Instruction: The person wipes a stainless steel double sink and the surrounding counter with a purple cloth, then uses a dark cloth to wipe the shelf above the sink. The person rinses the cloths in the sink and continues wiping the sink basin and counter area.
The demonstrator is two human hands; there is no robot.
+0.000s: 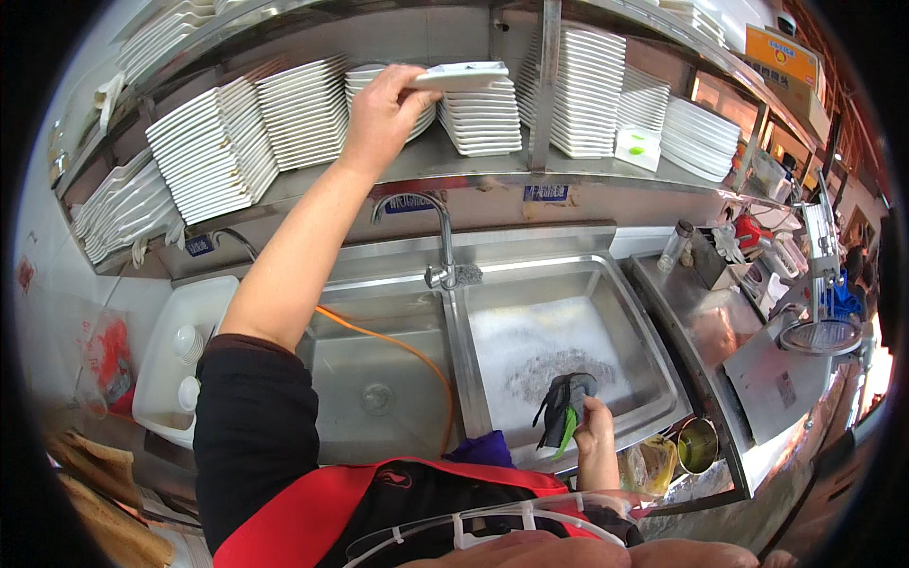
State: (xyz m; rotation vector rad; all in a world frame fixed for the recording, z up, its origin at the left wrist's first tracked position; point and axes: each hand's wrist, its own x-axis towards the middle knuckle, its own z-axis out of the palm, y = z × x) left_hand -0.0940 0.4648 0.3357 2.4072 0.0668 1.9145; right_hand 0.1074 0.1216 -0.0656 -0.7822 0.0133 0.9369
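My left hand (387,113) is raised to the shelf and grips a white plate (465,75) by its left edge. The plate is over a stack of white plates (483,121); whether it touches them I cannot tell. Low at the right, my right hand (596,433) holds a dark cloth or glove (564,412) with a green part, above the front of the right sink (639,369). White suds (547,326) lie on that sink's water, with a darker patch near the cloth.
A steel shelf (461,163) carries several plate stacks. Between the sinks rises a curved faucet (446,241). An orange hose (398,343) crosses the left sink (341,426). At the left, a white tub (153,383) holds small bowls. A steel counter (660,284) stands at the right.
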